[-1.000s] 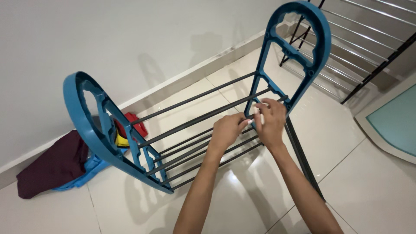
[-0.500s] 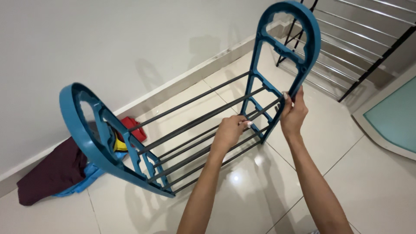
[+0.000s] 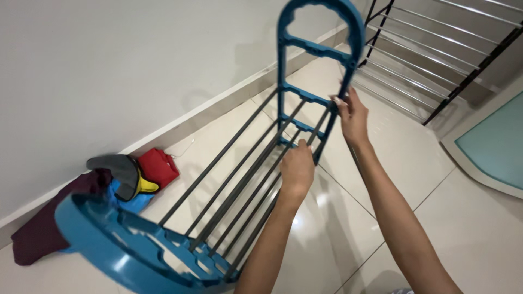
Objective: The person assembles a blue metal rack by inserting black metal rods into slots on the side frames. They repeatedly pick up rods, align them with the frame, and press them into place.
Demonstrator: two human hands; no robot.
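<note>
A shoe rack with two blue plastic end frames and several dark metal rods lies tilted over the white tiled floor. Its far end frame [image 3: 318, 49] stands upright; its near end frame [image 3: 131, 253] is low at the left. My left hand [image 3: 297, 166] is closed around one of the rods [image 3: 239, 174] close to the far frame. My right hand [image 3: 353, 114] grips the right edge of the far frame, about halfway up.
A pile of clothes [image 3: 117, 182], maroon, red, blue, yellow and grey, lies against the white wall [image 3: 109, 65] at the left. A black metal rack [image 3: 436, 49] stands at the back right. A pale blue mat [image 3: 496, 147] lies at the right.
The far end frame has swung up from a lean to upright. My right hand moved from the rods to the frame's edge. The view has come closer to the rack.
</note>
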